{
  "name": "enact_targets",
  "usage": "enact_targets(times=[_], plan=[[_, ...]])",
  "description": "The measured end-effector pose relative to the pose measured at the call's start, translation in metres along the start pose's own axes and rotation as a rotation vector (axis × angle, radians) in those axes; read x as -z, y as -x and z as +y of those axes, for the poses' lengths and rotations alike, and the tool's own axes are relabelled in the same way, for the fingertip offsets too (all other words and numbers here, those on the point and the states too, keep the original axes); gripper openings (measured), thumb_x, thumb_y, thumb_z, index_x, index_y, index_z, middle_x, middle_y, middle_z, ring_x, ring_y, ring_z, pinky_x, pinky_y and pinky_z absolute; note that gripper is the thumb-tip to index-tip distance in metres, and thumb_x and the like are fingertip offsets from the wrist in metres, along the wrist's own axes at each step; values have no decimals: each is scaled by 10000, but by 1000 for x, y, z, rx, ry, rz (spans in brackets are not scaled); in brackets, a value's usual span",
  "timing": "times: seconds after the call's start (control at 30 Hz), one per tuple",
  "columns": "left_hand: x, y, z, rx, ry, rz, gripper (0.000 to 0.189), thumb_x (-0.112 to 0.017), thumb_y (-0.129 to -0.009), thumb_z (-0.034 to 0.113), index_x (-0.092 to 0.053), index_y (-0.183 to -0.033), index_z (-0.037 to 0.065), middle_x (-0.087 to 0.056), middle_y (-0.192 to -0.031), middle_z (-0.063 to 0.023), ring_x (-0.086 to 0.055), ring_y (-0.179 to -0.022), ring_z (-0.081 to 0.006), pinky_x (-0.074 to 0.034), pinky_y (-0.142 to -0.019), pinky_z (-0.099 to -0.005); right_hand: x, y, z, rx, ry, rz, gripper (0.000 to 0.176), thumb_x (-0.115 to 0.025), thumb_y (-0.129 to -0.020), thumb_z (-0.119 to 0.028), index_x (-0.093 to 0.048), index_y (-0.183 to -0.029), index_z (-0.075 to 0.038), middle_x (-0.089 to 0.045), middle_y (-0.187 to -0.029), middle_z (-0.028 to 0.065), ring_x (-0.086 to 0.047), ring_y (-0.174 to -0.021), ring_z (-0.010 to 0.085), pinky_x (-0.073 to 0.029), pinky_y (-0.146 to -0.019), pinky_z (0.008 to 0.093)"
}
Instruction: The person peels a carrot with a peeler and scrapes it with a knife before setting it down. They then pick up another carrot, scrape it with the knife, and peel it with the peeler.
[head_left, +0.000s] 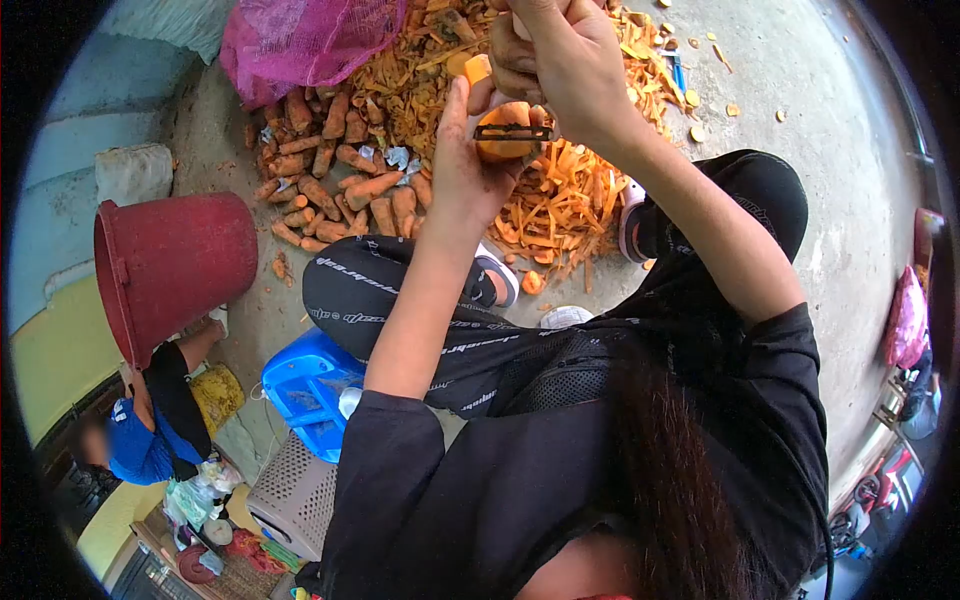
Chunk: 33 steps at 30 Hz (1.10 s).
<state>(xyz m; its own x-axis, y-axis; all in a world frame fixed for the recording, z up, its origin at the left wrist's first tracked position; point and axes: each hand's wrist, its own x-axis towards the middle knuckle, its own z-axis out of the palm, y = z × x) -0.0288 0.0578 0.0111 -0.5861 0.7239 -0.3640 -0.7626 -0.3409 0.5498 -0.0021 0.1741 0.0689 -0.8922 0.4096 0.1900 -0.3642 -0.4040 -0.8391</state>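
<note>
The left hand [465, 175] wraps a stubby orange carrot [500, 150] above the heap of orange peelings [560, 200] on the concrete floor [800, 120], while the right hand [560, 60] clenches a black-bladed peeler [512, 131] laid against it.

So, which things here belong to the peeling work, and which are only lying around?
In use: carrot in left hand, peeler in right hand, unpeeled carrots, peel heap.
Lying about: red bucket, grey basket, pink net sack.
</note>
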Motion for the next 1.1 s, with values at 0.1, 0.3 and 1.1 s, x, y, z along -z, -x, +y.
enact_targets(times=[0.1,0.3,1.1], plan=[[11,-7,-5,21,77,-7,285,-370,-966,377,-492,-1159,204,-609,-1023,-31,-626,-886,-196,-548,-634,-358,4,-2,-3,-175,-99,28,214,-436,-986,-300,-384,-857,-138,-332,-614,-50,-312,-449,41,-319,-393,191],[-14,1,-11,-152,-137,-67,328,-376,-961,436,-490,-1142,188,-586,-938,-24,-608,-798,-178,-527,-588,-335,17,-21,-6,-301,-122,136,198,-443,-972,-327,-375,-892,-160,-303,-625,-44,-314,-462,56,-453,-418,221],[6,-4,-12,-135,18,-15,474,-297,-969,495,-445,-1207,112,-601,-953,-78,-614,-873,-213,-548,-684,-361,-1,-6,-1,105,-34,13,206,-436,-990,-263,-374,-864,-112,-349,-603,-52,-321,-450,31,-288,-395,191]])
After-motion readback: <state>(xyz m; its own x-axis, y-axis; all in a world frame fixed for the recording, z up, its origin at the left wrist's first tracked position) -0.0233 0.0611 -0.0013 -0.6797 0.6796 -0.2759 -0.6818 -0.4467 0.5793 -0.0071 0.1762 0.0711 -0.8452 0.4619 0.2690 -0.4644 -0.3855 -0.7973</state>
